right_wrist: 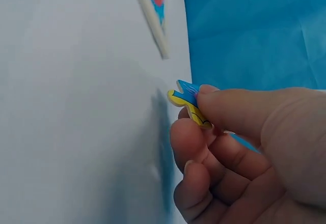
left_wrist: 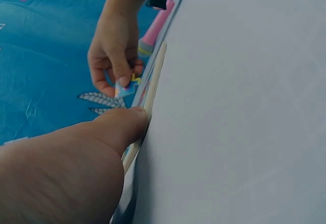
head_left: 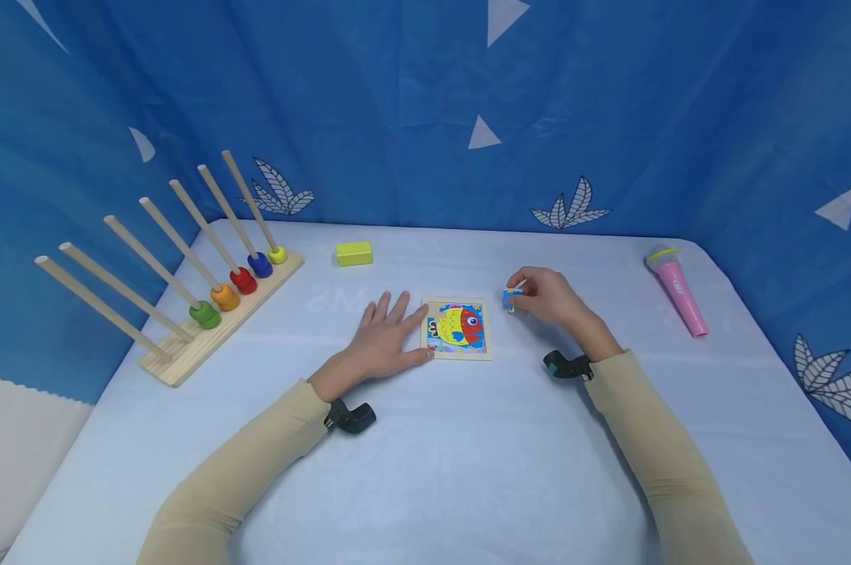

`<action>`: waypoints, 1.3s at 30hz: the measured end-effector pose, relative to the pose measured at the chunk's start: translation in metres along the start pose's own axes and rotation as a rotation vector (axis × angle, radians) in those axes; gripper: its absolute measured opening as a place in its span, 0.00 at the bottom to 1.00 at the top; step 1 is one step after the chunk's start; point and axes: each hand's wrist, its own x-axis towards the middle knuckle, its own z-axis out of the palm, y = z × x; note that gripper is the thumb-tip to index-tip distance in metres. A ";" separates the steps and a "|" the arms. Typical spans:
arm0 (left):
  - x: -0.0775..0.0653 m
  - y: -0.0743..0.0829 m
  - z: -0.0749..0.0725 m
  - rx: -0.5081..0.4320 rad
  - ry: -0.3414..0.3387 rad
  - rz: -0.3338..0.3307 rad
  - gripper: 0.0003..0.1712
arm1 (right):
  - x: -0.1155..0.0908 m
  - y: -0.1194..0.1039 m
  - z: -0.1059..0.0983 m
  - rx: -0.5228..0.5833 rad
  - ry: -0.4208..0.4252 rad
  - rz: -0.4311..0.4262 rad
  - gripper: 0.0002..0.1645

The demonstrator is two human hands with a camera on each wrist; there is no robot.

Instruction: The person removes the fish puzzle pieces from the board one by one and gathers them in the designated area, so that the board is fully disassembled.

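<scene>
A square wooden fish puzzle (head_left: 456,328) lies on the white table, with bare wood showing at its upper left corner. My left hand (head_left: 386,341) rests on the table at its left side, fingers spread, thumb and index finger at the frame's left edge. In the left wrist view, the thumb (left_wrist: 125,127) touches the frame's rim (left_wrist: 155,79). Right of the puzzle, my right hand (head_left: 548,297) pinches a blue and yellow puzzle piece (right_wrist: 191,103) between thumb and fingers. The piece is held up, apart from the frame.
A wooden peg stand (head_left: 230,326) with tall dowels and coloured beads stands at the left. Behind the left hand lies a yellow-green block (head_left: 354,253). A pink toy microphone (head_left: 681,294) lies at the far right. Blue patterned cloth (head_left: 425,118) hangs behind the table.
</scene>
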 end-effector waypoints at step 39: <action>0.000 0.000 -0.001 -0.018 0.005 0.012 0.49 | 0.000 0.012 0.013 0.003 0.035 -0.016 0.17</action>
